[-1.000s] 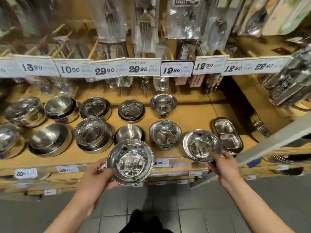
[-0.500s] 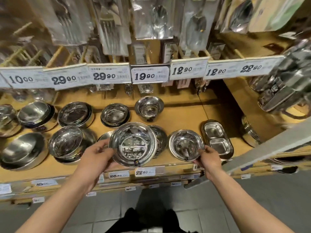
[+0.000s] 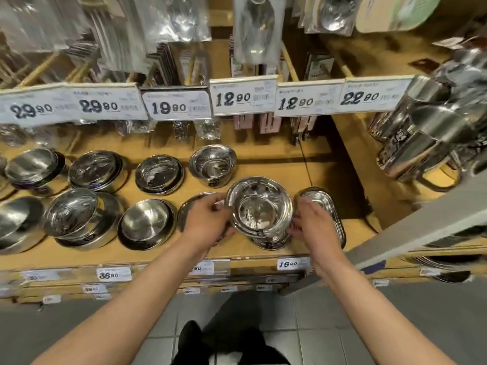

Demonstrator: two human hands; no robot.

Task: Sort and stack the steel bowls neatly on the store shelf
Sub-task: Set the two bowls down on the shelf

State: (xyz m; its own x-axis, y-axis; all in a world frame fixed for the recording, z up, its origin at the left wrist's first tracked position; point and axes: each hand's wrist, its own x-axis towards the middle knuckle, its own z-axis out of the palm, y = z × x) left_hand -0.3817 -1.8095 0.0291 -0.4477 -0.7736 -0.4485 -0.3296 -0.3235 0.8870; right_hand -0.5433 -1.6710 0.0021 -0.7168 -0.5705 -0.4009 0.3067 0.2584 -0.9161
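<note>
Stacking is partly done: a shiny round steel bowl [image 3: 259, 206] is gripped by the left hand [image 3: 208, 219] and nested onto another bowl [image 3: 271, 239], steadied by the right hand [image 3: 315, 225]'s curled fingers; loose bowls remain leftward.

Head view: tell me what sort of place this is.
Most likely a shop's kitchenware aisle: printed price tags clipped along the wooden shelf, rows of steel bowls on display, and packaged cutlery hanging above.

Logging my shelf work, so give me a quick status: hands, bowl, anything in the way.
Left hand pinching the bowl rim, right hand at its other side, grip unclear. Bowl nested on the front stack. Divided tray close on the right.
</note>
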